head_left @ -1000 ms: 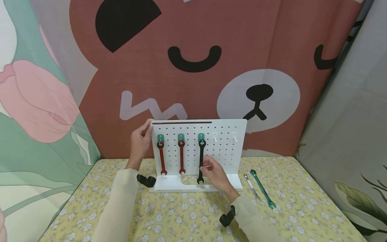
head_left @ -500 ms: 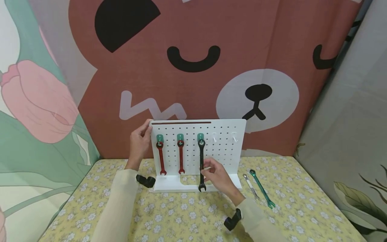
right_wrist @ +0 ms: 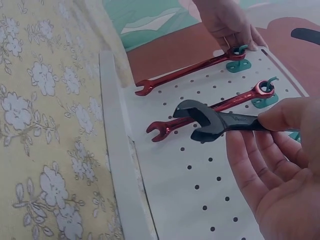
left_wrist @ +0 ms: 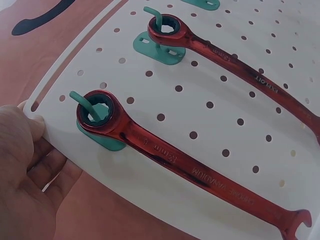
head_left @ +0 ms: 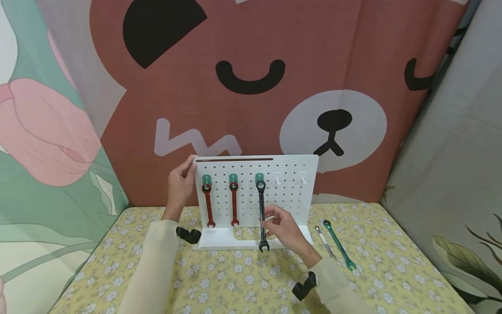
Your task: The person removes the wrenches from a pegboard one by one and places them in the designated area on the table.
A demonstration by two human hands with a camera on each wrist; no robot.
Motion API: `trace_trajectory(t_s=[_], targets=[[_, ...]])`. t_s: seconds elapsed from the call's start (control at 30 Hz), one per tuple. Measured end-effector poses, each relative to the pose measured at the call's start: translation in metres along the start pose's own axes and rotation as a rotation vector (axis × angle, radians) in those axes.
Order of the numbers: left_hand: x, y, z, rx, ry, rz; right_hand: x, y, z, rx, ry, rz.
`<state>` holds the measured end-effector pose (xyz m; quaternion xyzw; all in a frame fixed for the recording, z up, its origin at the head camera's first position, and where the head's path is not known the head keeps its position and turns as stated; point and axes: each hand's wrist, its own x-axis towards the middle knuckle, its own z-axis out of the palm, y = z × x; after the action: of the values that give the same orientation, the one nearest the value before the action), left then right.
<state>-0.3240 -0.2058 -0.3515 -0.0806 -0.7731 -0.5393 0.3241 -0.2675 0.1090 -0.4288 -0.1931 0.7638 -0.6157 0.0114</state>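
A white pegboard (head_left: 249,209) stands on the table, its upper left edge gripped by my left hand (head_left: 181,185). In the left wrist view that hand (left_wrist: 22,170) has fingers behind the board. My right hand (head_left: 285,231) pinches a black combination wrench (head_left: 262,203) by its shank. The wrench's ring end overlaps the third green hook (head_left: 259,176), while its open end leans out from the board. In the right wrist view the thumb (right_wrist: 285,114) lies along the shank. Two red wrenches (head_left: 208,205) (head_left: 234,203) hang from the green hooks to the left.
Right of the board, a small silver wrench (head_left: 324,241) and a green wrench (head_left: 339,245) lie on the floral tablecloth (head_left: 227,288). Two clear hooks (head_left: 277,179) (head_left: 303,178) sit at the board's right side, with nothing hanging on them. A printed curtain (head_left: 251,122) rises behind.
The black wrench's lower end has swung outward from the board and slightly down with my right hand. The left hand keeps its grip on the board's edge.
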Motion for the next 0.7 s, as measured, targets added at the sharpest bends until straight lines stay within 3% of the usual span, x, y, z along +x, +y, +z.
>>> trace_trajectory(t_s=[0.7], targets=[[0.001, -0.002, 0.0, 0.001, -0.002, -0.011, -0.01, -0.015, -0.012, -0.021, -0.02, -0.071]])
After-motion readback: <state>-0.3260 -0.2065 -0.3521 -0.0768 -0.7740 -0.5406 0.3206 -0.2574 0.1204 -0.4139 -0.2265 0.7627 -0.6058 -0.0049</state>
